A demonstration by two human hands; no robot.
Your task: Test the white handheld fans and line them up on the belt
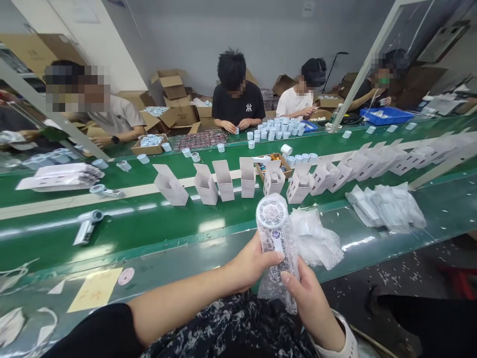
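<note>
Factory packing line: green conveyor belt [44, 233], seated workers [236, 102], stacked cartons [175, 97].

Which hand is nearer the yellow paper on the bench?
Left. The left hand is to the right of the yellow paper; the right hand is farther right.

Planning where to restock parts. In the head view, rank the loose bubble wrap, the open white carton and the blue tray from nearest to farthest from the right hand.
From the right hand:
1. Loose bubble wrap: directly ahead, close by.
2. Open white carton: straight ahead, beyond the wrap.
3. Blue tray: far off to the right, across the line.
</note>
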